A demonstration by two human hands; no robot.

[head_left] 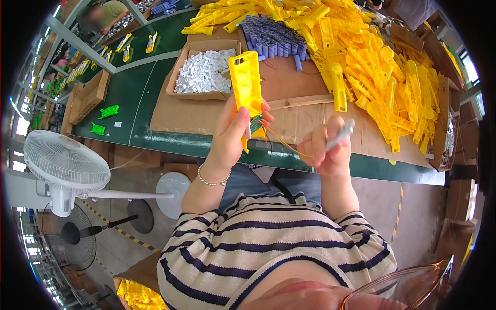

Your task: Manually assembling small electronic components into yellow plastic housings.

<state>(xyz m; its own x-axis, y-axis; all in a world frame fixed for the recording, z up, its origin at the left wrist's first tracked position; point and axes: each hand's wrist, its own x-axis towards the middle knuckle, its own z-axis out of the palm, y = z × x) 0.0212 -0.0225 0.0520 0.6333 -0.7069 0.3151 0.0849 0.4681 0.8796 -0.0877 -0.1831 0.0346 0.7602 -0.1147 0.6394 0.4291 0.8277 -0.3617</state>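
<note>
My left hand (231, 128) is closed round a yellow plastic housing (247, 85), an elongated half shell held upright above the table's front edge. A small green circuit board (255, 125) sits at the housing's lower part, by my fingers. Thin orange and yellow wires (283, 142) run from the board across to my right hand (330, 147). Those fingers are closed on a grey, rod-like thing (341, 134), smeared by motion, so its kind is unclear. The wire ends reach my fingertips; whether they are pinched there I cannot tell.
A cardboard box (178, 92) of small white parts stands behind my left hand. Further back lie bluish-purple cylinders (268, 41) and a large heap of yellow housings (372, 77). A wooden strip (302, 102) rests on the cardboard. A white fan (67, 163) stands at left.
</note>
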